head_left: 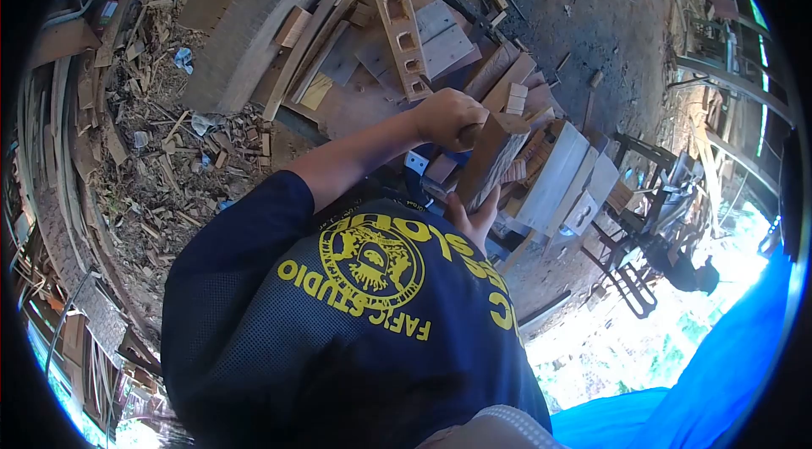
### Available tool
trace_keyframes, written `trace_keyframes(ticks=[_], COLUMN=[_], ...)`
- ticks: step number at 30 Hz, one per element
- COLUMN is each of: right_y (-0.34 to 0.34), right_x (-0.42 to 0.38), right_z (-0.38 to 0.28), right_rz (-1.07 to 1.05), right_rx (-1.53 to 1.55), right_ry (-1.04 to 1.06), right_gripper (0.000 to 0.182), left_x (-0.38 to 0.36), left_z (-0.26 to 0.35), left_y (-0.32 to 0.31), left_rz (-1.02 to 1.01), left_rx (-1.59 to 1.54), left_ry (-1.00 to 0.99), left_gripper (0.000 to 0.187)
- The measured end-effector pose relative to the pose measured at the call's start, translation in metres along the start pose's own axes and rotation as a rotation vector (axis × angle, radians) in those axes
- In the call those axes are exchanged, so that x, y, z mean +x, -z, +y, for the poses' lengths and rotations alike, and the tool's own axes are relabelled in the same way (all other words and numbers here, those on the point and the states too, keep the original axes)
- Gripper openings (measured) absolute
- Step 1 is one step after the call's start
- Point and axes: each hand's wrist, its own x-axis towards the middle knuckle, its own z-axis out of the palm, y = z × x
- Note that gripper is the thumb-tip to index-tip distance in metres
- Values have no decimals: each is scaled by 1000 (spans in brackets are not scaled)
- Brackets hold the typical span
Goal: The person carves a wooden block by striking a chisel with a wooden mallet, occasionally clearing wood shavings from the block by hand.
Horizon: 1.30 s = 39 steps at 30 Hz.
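My left hand [450,119] is closed in a fist at the upper side of a thick, mallet-like wooden block [496,153]. A short piece of brown wood shows beside the fist, but the grip itself is partly hidden. Close to my chest, my right hand [475,219] is at the lower end of the block, its fingers curled and partly covered by it. What lies in those fingers I cannot make out. A board with several cut-out holes [404,41] lies beyond my left hand. Small stacked wood pieces [516,99] sit just past the block.
A large grey timber [254,35] and curved wooden strips [326,30] lie at the upper left. Wood scraps and shavings [169,170] cover the ground on the left. Pale boards [554,183] stand to the right, near dark metal frames [630,271]. A blue sheet [719,373] hangs at the lower right.
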Motion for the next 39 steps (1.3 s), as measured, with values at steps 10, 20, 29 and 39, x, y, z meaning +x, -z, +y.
trace_keyframes(ticks=[10,20,29,39], right_y=[1,-1,0,27], right_x=[6,13,8,16], right_z=[-1,-7,0,-12], right_rz=[-17,-14,37,103], right_rx=[71,47,162,95], right_ry=[-46,3,-142,-130], right_gripper=[63,61,61,68], left_x=[10,14,34,40], left_z=[0,0,-6,-29], left_y=[3,-6,3,-12], left_rz=[112,189,213,125], left_rx=[42,114,189,125], left_ry=[-19,141,75,216], left_gripper=[25,27,32,28])
